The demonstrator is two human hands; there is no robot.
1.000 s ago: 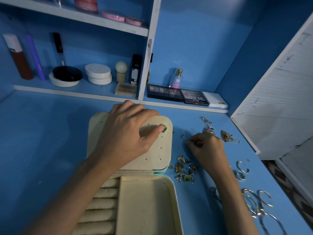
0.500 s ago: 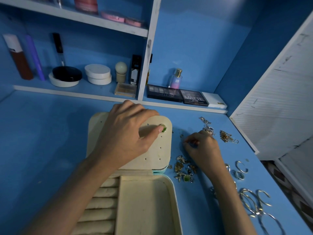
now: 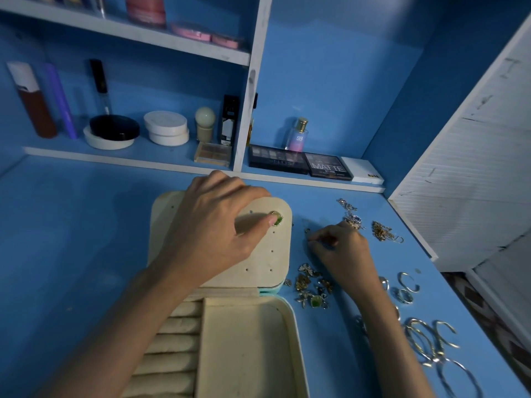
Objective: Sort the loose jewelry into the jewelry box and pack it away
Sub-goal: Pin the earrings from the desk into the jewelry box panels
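Observation:
The cream jewelry box (image 3: 244,354) lies open in front of me, ring rolls on its left side. Its perforated earring panel (image 3: 275,254) stands up at the back. My left hand (image 3: 218,225) grips the panel's top, the thumb pressing a green stud earring (image 3: 277,218) into a hole near the upper right corner. My right hand (image 3: 342,254) rests on the blue table to the right of the panel. Its fingertips are pinched together on something tiny that I cannot make out. A pile of gold and green earrings (image 3: 313,285) lies just below that hand.
A silver chain (image 3: 352,216) and a gold chain (image 3: 383,231) lie behind my right hand. Silver rings (image 3: 405,285) and large hoops (image 3: 431,340) sit near the right table edge. Makeup palettes (image 3: 298,163) and jars (image 3: 166,127) fill the back shelf. A white slatted door (image 3: 474,182) stands at the right.
My right hand has slid left along the table toward the box panel, fingertips still pinched. My left hand and the green earring have stayed put.

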